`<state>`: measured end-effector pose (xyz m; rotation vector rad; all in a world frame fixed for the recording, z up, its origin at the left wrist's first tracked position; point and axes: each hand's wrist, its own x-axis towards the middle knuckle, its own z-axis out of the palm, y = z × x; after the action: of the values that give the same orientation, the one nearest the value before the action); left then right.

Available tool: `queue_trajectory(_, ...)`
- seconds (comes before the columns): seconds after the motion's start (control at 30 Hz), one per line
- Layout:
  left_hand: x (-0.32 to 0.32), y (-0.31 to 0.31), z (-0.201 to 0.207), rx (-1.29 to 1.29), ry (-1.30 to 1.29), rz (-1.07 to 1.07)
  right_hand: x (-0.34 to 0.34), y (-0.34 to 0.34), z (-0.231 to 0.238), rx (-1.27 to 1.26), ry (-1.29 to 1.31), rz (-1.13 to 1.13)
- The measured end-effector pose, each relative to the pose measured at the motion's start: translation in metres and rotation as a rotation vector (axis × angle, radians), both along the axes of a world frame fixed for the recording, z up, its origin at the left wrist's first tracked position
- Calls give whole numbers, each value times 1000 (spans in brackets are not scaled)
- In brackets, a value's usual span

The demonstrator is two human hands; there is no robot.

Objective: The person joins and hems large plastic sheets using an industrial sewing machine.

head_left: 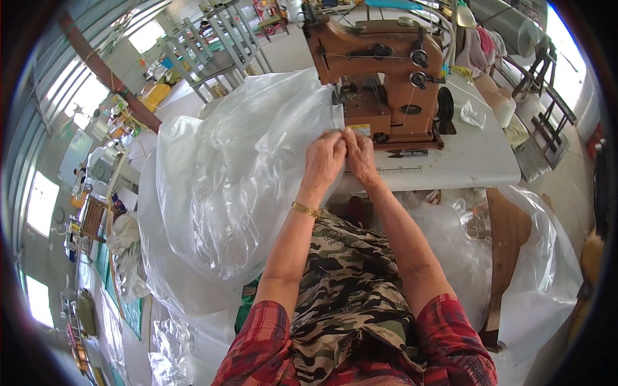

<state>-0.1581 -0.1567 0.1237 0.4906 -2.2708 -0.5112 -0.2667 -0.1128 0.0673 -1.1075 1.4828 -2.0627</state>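
Two hands, left hand (324, 159) and right hand (360, 154), pinch the clear plastic sheet (222, 167) by its edge beside the sewing machine (409, 112), exact grip partly hidden; its loose bulk, spread leftward, could drag that edge askew.

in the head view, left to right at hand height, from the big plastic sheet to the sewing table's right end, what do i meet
translucent plastic sheet → left hand → right hand → small dark tool → bare right end of tabletop

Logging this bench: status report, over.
Left hand, right hand pinching clear sheeting at its edge. Sheeting spread left of sewing machine. Dark slim item near machine's base.
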Motion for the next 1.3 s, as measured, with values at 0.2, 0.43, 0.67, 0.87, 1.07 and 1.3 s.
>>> queue_trajectory(0.2, 74, 22, 30, -173, 45, 63, -9, 6, 6, 59, -20, -9)
queue_trajectory(0.43, 150, -66, 1, -130, -379, 441, 3, 2, 2, 40, -136, 247)
queue_trajectory(0.67, 168, -74, -20, 44, -317, 387, 70, 58, -62, 191, -267, 507)
queue_trajectory(0.87, 175, -27, -7, -233, -47, 274, 153, 117, -77, 274, -407, 684)
queue_trajectory(1.07, 166, 79, 8, -192, 38, 83, 175, 139, -63, 17, -723, 747)
queue_trajectory(1.3, 173, 113, -18, -134, -173, 176, 180, 149, -63, 100, -404, 720)
